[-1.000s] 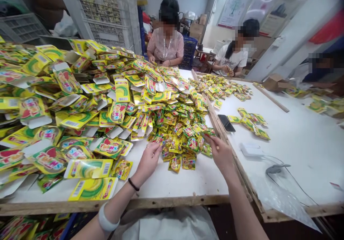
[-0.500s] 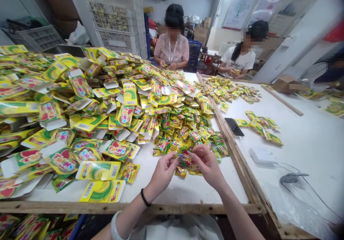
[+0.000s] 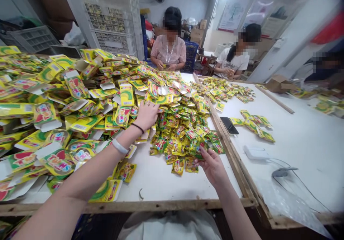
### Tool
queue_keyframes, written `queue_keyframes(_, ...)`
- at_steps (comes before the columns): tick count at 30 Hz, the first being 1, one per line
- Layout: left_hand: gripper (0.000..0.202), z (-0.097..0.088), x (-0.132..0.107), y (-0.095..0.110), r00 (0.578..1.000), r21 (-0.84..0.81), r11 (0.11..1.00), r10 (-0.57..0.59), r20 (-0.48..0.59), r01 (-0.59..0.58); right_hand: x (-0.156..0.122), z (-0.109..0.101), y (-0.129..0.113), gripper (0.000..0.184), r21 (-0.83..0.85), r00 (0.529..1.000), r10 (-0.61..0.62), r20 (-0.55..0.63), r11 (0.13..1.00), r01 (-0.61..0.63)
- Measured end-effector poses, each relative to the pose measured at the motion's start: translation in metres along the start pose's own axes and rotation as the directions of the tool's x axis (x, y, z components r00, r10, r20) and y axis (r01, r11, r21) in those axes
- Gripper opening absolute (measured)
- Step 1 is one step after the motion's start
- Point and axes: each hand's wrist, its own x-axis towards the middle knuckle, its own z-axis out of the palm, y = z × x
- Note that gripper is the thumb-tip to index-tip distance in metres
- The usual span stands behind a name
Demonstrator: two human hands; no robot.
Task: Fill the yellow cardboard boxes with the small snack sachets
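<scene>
Half a second ago my two hands were together over one sachet at the front of the pile. Now they have parted. The left hand (image 3: 146, 115) has reached forward and lies open, palm down, on the yellow card packs (image 3: 77, 123) at the edge of the big heap, gripping nothing I can see. The right hand (image 3: 212, 166) sits at the lower right of the pile of foil sachets (image 3: 182, 136), fingers spread, with its tips at the sachets; I cannot tell whether it has pinched one.

The sachet pile lies just ahead of the right hand, and the wooden rail (image 3: 228, 150) runs to its right. A stretch of white table top (image 3: 163, 186) lies between the hands and the wooden front edge (image 3: 129, 207). My left forearm crosses above the card packs. Past the rail, a black smartphone (image 3: 229, 125) and a white power adapter (image 3: 255, 153) lie to the right of the right hand. Further ahead, two co-workers (image 3: 169, 50) work with their own hands.
</scene>
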Motion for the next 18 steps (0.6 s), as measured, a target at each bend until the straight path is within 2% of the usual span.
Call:
queue_keyframes(2, 0.026, 0.000, -0.006, -0.002, 1.000, -0.005, 1.000, 0.016, -0.001, -0.016, -0.005, 0.000, -0.002, 0.017, -0.092, 0.999, -0.032, 0.025, 0.995, 0.034)
queue_keyframes(4, 0.025, -0.005, -0.025, 0.012, 0.995, -0.079, 0.992, 0.096, -0.023, -0.098, -0.011, 0.003, -0.004, 0.017, -0.350, 0.984, -0.149, 0.093, 0.921, 0.172)
queue_keyframes(5, 0.025, -0.009, -0.037, 0.022, 0.986, -0.136, 0.976, 0.166, -0.028, -0.168, -0.014, 0.005, -0.004, 0.016, -0.505, 0.961, -0.230, 0.153, 0.818, 0.276)
queue_keyframes(6, 0.024, -0.014, -0.050, 0.033, 0.968, -0.202, 0.947, 0.252, -0.021, -0.251, -0.016, 0.007, -0.004, 0.015, -0.631, 0.921, -0.313, 0.232, 0.672, 0.387)
queue_keyframes(8, 0.026, -0.019, -0.076, 0.055, 0.923, -0.319, 0.870, 0.384, -0.039, -0.376, -0.019, 0.010, -0.003, 0.015, -0.723, 0.797, -0.427, 0.426, 0.369, 0.584)
queue_keyframes(9, 0.029, -0.020, -0.089, 0.064, 0.923, -0.361, 0.853, 0.378, -0.073, -0.378, -0.019, 0.010, -0.002, 0.019, -0.708, 0.727, -0.452, 0.517, 0.252, 0.660)
queue_keyframes(10, 0.033, -0.018, -0.101, 0.072, 0.943, -0.401, 0.854, 0.309, -0.119, -0.331, -0.019, 0.009, -0.001, 0.025, -0.674, 0.660, -0.463, 0.592, 0.164, 0.720)
queue_keyframes(12, 0.051, -0.008, -0.123, 0.083, 0.984, -0.526, 0.845, 0.007, -0.177, -0.101, -0.020, 0.005, 0.002, 0.035, -0.602, 0.553, -0.482, 0.679, 0.064, 0.796)
queue_keyframes(13, 0.063, -0.001, -0.134, 0.087, 0.973, -0.624, 0.780, -0.173, -0.152, 0.041, -0.021, 0.003, 0.002, 0.037, -0.580, 0.520, -0.509, 0.686, 0.049, 0.813)
queue_keyframes(14, 0.073, 0.006, -0.143, 0.091, 0.947, -0.733, 0.661, -0.313, -0.077, 0.159, -0.022, 0.002, 0.003, 0.038, -0.574, 0.514, -0.546, 0.662, 0.072, 0.816)
queue_keyframes(15, 0.076, 0.013, -0.151, 0.095, 0.924, -0.832, 0.499, -0.380, 0.040, 0.241, -0.025, 0.003, 0.003, 0.037, -0.576, 0.543, -0.582, 0.606, 0.150, 0.804)
queue_keyframes(16, 0.074, 0.018, -0.156, 0.099, 0.915, -0.904, 0.315, -0.367, 0.165, 0.289, -0.028, 0.006, 0.004, 0.033, -0.575, 0.613, -0.601, 0.512, 0.290, 0.765)
queue_keyframes(17, 0.070, 0.021, -0.159, 0.103, 0.917, -0.937, 0.140, -0.296, 0.267, 0.319, -0.032, 0.010, 0.004, 0.027, -0.548, 0.719, -0.577, 0.387, 0.483, 0.683)
queue_keyframes(18, 0.068, 0.021, -0.160, 0.107, 0.922, -0.941, 0.004, -0.204, 0.330, 0.338, -0.036, 0.017, 0.006, 0.020, -0.472, 0.835, -0.487, 0.257, 0.690, 0.548)
